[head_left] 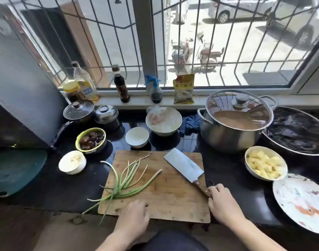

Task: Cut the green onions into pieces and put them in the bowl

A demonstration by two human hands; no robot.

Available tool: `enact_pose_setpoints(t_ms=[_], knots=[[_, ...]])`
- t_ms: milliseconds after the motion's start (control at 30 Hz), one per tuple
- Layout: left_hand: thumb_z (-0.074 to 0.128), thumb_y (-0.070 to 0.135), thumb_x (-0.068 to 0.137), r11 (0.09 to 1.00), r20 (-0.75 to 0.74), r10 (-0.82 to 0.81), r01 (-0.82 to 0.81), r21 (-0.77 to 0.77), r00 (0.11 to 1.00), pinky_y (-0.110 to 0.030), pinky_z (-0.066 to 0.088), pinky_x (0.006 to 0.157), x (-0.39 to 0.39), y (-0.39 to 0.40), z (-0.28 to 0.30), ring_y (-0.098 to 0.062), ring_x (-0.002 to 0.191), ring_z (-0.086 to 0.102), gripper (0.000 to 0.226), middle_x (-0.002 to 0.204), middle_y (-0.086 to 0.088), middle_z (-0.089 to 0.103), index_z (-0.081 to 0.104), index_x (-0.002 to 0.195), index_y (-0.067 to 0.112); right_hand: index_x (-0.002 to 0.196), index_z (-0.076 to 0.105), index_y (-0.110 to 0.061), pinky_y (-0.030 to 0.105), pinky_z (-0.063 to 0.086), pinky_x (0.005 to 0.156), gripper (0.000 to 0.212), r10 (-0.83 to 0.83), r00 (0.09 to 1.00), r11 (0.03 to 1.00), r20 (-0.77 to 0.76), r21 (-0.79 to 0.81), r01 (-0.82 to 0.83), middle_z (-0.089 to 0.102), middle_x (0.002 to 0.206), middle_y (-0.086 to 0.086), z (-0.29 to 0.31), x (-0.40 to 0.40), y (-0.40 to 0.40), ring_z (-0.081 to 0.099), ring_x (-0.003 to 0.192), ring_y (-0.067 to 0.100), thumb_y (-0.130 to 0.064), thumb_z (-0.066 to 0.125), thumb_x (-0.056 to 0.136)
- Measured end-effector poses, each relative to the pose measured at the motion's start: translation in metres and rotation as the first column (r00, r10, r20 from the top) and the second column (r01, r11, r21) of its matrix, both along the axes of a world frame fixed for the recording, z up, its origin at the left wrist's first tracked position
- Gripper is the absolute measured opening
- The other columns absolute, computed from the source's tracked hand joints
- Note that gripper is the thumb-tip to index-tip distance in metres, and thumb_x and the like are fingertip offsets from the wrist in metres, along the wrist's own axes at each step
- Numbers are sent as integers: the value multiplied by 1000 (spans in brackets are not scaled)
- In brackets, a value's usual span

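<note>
Several whole green onions (127,180) lie fanned across the left half of a wooden cutting board (166,196), their green ends hanging over the board's front left corner. A cleaver (184,164) rests flat on the board's right side, blade pointing away. My right hand (221,201) is closed around the cleaver's wooden handle at the board's right edge. My left hand (134,217) rests on the board's front edge, fingers curled, holding nothing, just right of the onion stems. A small empty white bowl (137,137) stands right behind the board.
Around the board on the dark counter: a white bowl (72,162) with pale pieces, a green-rimmed basket of mushrooms (90,140), a bowl of potato chunks (265,163), a patterned plate (303,201), a lidded steel pot (234,122), a wok (298,131), a larger bowl (163,122), bottles on the sill.
</note>
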State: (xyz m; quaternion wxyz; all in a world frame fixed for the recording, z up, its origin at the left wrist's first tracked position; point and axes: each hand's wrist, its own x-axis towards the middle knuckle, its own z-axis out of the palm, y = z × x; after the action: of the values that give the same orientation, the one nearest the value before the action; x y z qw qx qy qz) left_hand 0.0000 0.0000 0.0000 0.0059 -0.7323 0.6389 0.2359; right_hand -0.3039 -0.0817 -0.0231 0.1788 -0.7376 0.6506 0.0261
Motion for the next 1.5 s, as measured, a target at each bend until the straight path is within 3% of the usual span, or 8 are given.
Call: enact_pose_setpoints(t_ms=[200,433,567,700,900,1067,1267,1500], knots=[[44,23,93,988,-15,124,-125,-92,992,-39,44,96,25,-19,-18,-24,113,54,29,116,-3,63,62,115,18,142,41,-19,37,46,89,51,35,997,999,-74,-3,-35,47,133,7,-13,55,-29,44,113,29,-20,46,91],[55,23,89,987,188,-101,122,-104,977,-39,43,91,40,-52,-44,-25,109,53,36,115,-1,60,58,124,20,149,26,-18,36,48,80,67,45,963,999,-265,21,-41,49,123,8,-27,61,-39,46,99,28,0,43,86],[67,6,69,963,185,-222,245,-110,957,-39,46,75,48,-66,-63,-27,88,58,38,94,-2,60,65,105,19,156,8,-15,41,49,88,77,-53,974,989,-220,121,81,47,130,17,-22,75,-47,45,111,36,-6,41,87],[72,2,62,938,91,-315,325,-120,945,-39,47,65,46,-76,-67,-27,77,57,37,83,-1,58,67,93,20,151,21,-21,45,50,85,69,-240,965,959,-100,126,252,50,132,15,-5,80,-32,57,107,37,-17,43,86],[77,4,52,839,62,-508,510,-188,859,-36,30,59,-11,-102,-60,-27,74,51,39,80,-1,52,60,83,21,129,49,-44,43,53,81,33,-414,902,910,120,69,409,66,102,-5,15,68,9,64,95,25,-41,37,98],[72,12,75,863,40,-424,417,-284,905,-39,46,71,-32,-121,-63,-29,84,55,32,94,-3,59,65,106,17,79,35,-40,43,48,65,24,-413,901,911,137,57,409,59,72,-5,18,63,24,59,73,28,-45,38,102],[79,22,75,875,51,-387,384,-296,921,-46,48,97,19,-83,-70,-31,114,56,51,120,-8,60,63,122,12,81,38,-27,45,48,65,31,-344,939,937,33,82,340,70,84,4,10,70,26,63,79,37,-48,32,103],[81,16,72,869,128,-380,401,-290,916,-49,47,102,28,-68,-82,-32,120,57,53,125,-8,64,66,123,14,86,33,-26,43,45,63,18,-232,970,961,-76,134,241,68,86,1,-4,77,14,66,81,34,-27,40,102]])
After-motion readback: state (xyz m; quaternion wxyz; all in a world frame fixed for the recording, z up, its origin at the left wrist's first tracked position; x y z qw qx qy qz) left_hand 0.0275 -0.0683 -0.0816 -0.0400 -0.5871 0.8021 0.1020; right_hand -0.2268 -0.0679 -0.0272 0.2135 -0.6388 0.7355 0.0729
